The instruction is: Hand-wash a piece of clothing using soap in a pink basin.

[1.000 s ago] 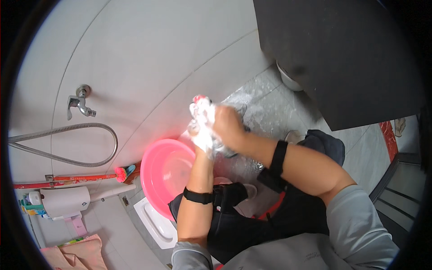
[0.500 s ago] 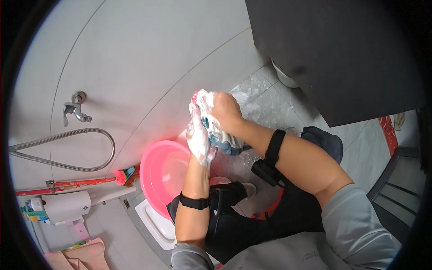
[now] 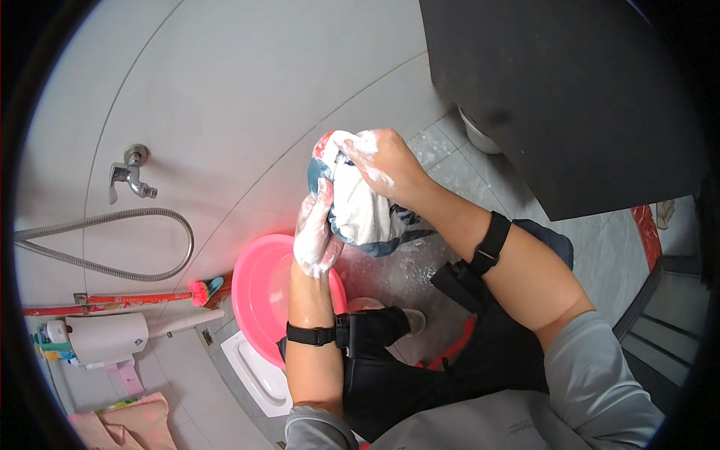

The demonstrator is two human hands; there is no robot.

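A wet garment, white with blue-grey edges, hangs bunched between my two hands. Lather covers both of them. My left hand grips its left edge, the fingers pointing up along the cloth. At the top, my right hand is closed around a gathered fold. A small red patch shows through foam at the upper left of the cloth; I cannot tell whether it belongs to the garment. Below and left of my hands stands a pink basin, partly hidden by my left forearm.
On the left wall are a metal tap and a looped metal hose. A white tray-like piece sits beside the basin. A dark cabinet juts in at upper right, near a white bucket. Wet grey tiles cover the floor.
My hands have moved apart, the right one up and rightward, the left one slightly left. The garment, earlier squeezed together between them, is spread wider and shows more white cloth.
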